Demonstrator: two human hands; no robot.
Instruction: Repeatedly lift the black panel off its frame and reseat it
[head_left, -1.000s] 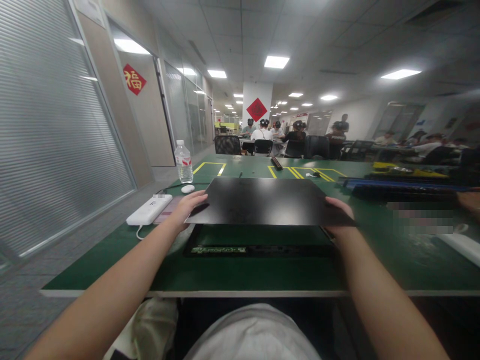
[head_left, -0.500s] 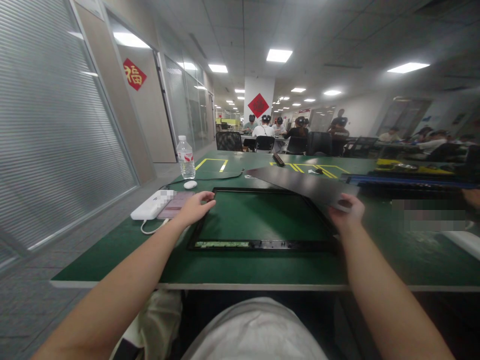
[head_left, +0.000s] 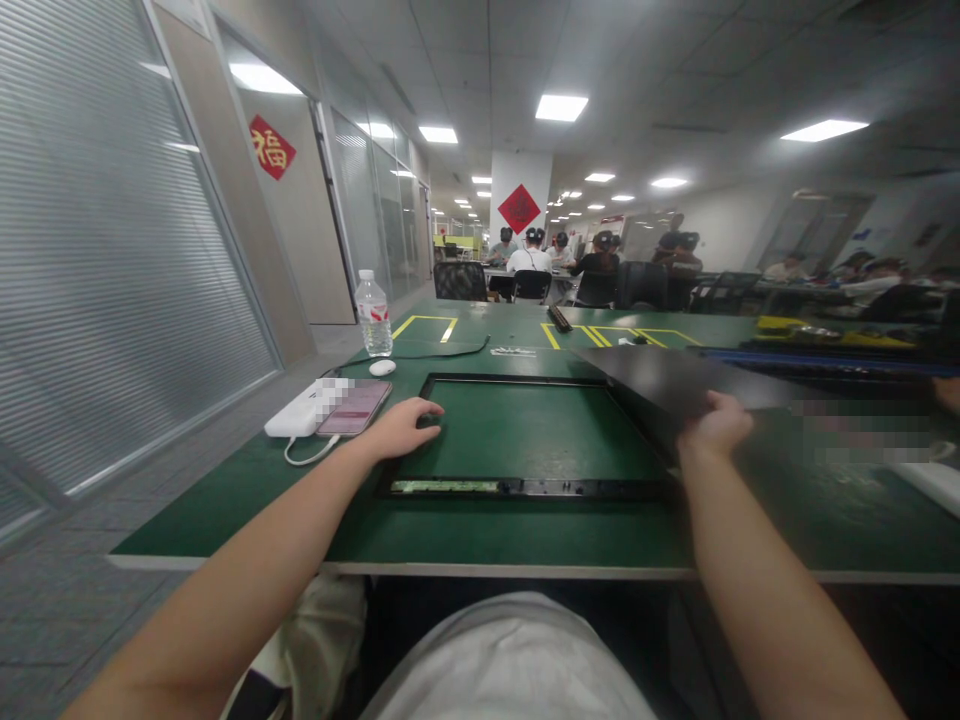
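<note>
A thin black rectangular frame (head_left: pixel 592 488) lies flat on the green table, with a pale green strip (head_left: pixel 446 487) along the left part of its near side. My left hand (head_left: pixel 409 425) is over the frame's left side, fingers apart and bent, with nothing seen in them. My right hand (head_left: pixel 716 425) grips a thin dark panel (head_left: pixel 660 378) by its near edge. The panel is tilted above the frame's right side and hides its far right corner. Some of my right fingers are hidden.
Left of the frame are a phone (head_left: pixel 358 405), a white power bank (head_left: pixel 300 408) with a cable, a small white case (head_left: pixel 382 367) and a water bottle (head_left: pixel 373 315). A long blue-black part (head_left: pixel 795 362) lies at the right, near another person's hand (head_left: pixel 946 393). People sit at tables behind.
My right hand has carried the dark panel to the right, uncovering more of the frame's far side. My left hand has shifted slightly right and down.
</note>
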